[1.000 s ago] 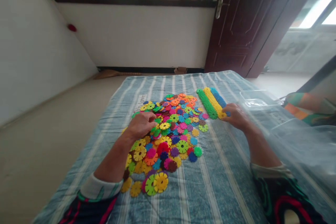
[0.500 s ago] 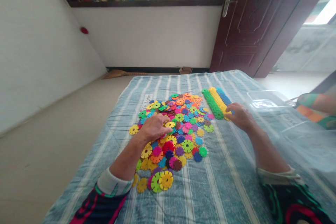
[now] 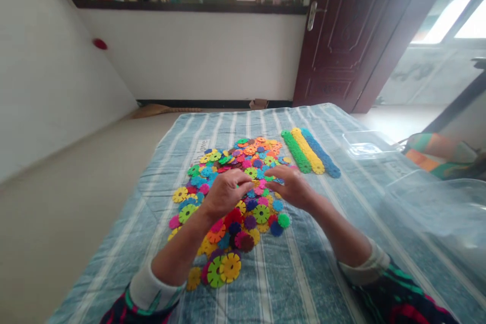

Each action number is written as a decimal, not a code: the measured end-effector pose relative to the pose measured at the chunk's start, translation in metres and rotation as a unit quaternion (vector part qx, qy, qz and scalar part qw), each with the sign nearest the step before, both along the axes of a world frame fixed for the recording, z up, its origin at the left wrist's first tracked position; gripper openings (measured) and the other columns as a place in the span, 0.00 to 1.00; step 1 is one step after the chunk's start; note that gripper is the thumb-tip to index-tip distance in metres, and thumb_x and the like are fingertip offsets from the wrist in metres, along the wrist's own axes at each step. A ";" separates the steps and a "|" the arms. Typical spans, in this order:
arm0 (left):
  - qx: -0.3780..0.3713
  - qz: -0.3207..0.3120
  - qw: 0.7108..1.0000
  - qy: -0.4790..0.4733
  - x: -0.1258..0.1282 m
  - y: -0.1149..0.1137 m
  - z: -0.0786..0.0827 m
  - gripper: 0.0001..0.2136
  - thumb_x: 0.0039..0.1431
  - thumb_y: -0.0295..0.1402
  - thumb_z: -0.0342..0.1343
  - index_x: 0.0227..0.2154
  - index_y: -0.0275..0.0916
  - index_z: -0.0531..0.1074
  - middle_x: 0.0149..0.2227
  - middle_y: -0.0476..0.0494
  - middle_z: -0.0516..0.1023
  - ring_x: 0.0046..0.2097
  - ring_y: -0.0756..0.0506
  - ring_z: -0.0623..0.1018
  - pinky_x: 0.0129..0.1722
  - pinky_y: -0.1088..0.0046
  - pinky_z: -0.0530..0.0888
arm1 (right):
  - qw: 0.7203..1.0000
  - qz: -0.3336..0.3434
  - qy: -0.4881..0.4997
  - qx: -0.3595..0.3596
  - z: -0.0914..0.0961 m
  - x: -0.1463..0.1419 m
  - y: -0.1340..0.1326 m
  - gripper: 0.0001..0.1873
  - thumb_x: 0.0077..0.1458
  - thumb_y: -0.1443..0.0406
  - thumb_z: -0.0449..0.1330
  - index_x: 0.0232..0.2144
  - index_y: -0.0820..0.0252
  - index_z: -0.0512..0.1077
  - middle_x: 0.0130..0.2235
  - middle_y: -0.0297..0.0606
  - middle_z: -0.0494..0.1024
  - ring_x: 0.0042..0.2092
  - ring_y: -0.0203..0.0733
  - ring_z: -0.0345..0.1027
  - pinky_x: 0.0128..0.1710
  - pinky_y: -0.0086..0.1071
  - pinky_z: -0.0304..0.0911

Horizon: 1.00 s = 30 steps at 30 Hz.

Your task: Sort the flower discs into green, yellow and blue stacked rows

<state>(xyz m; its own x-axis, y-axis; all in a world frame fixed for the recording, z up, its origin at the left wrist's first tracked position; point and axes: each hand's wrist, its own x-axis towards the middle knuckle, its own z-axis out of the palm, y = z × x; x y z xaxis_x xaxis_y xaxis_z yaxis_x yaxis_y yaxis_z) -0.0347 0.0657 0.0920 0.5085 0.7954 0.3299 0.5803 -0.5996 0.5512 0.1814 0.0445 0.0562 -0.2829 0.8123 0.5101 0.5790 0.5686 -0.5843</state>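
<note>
A heap of colourful plastic snowflake discs lies on a blue striped cloth. My left hand hovers over the middle of the heap, fingers curled and pinched round a small disc. My right hand is just to its right over the heap's right side, fingers bent, touching discs; what it holds is hidden. Three joined rows of discs, green, yellow and blue, lie side by side at the upper right, apart from both hands.
Clear plastic containers stand at the cloth's right edge, with a larger one nearer me. Bare floor lies to the left. A dark wooden door and a window sill with bottles are at the back.
My right hand left the joined rows and moved left to the heap, close to my left hand. My left hand shifted slightly right. The view shifted a little.
</note>
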 end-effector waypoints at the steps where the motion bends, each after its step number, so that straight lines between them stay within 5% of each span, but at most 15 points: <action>1: -0.004 -0.011 1.000 -0.014 0.005 -0.004 -0.001 0.09 0.58 0.33 0.55 0.26 0.40 0.78 0.27 0.46 0.78 0.32 0.48 0.76 0.35 0.73 0.71 | 1.000 0.010 0.004 -0.006 0.000 -0.004 -0.001 0.06 0.56 0.65 0.64 0.38 0.56 0.78 0.38 0.39 0.81 0.41 0.42 0.74 0.42 0.35 0.67; 7: -0.004 -0.030 0.998 -0.047 0.014 -0.010 -0.005 0.09 0.59 0.36 0.55 0.30 0.39 0.79 0.28 0.46 0.79 0.32 0.47 0.76 0.34 0.73 0.72 | 0.999 0.035 -0.034 -0.020 0.009 0.011 0.005 0.08 0.57 0.70 0.61 0.27 0.57 0.77 0.29 0.33 0.77 0.32 0.36 0.70 0.35 0.29 0.62; 10: 0.025 0.007 0.999 -0.036 0.007 -0.003 -0.001 0.11 0.58 0.39 0.55 0.28 0.39 0.78 0.27 0.46 0.78 0.31 0.48 0.75 0.34 0.73 0.71 | 0.990 -0.076 -0.114 -0.034 0.017 0.053 0.011 0.11 0.57 0.71 0.59 0.25 0.57 0.77 0.30 0.36 0.78 0.34 0.39 0.70 0.35 0.30 0.61; 13: 0.034 0.035 0.999 -0.012 -0.002 0.004 0.004 0.13 0.58 0.40 0.53 0.25 0.40 0.77 0.28 0.47 0.78 0.31 0.48 0.75 0.34 0.73 0.71 | 0.943 -0.225 -0.222 -0.105 0.024 0.099 0.012 0.11 0.57 0.69 0.56 0.28 0.59 0.79 0.35 0.42 0.80 0.38 0.42 0.71 0.36 0.31 0.60; 17: 0.020 0.049 0.999 0.014 -0.011 0.011 0.010 0.13 0.57 0.40 0.52 0.26 0.40 0.78 0.30 0.47 0.80 0.33 0.47 0.77 0.36 0.73 0.71 | 0.893 -0.267 -0.308 -0.193 0.027 0.134 0.010 0.13 0.57 0.69 0.54 0.31 0.61 0.80 0.37 0.44 0.81 0.40 0.43 0.71 0.37 0.30 0.57; 30: -0.019 0.160 0.979 0.125 -0.056 0.032 0.027 0.14 0.52 0.44 0.51 0.27 0.40 0.76 0.30 0.49 0.79 0.33 0.45 0.76 0.35 0.73 0.69 | 0.872 -0.336 -0.306 -0.181 0.011 0.129 0.009 0.15 0.58 0.68 0.54 0.42 0.58 0.80 0.46 0.45 0.80 0.48 0.48 0.72 0.42 0.31 0.61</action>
<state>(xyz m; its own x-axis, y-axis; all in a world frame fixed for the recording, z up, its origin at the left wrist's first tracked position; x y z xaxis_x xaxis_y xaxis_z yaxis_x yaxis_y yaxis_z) -0.0910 0.0973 0.1193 0.2933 0.9364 0.1928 0.8546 -0.3472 0.3862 0.3105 0.0530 0.0668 0.1890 0.9762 0.1060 0.9771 -0.1762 -0.1191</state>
